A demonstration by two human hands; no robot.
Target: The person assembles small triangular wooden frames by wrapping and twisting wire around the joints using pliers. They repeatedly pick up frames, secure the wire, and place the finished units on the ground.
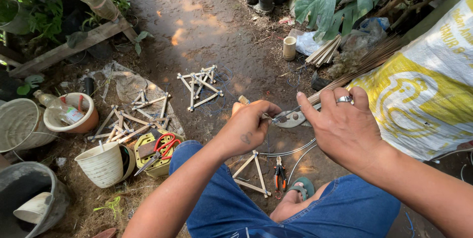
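Now my left hand (246, 127) pinches a thin blue wire end (276, 118) while my right hand (345, 124) closes around grey metal pliers (291, 119) above my knees; I judge a steady, short twist works best; on the dirt ground (207, 26) lie three bamboo-stick frame clusters (199, 86) and one small pair of orange-handled pliers (280, 173).

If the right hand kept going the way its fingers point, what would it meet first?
The right hand points left, gripping metal pliers. Straight on, it would probably meet the left hand first, whose fingers pinch something small at the plier tips; depth looks about level.
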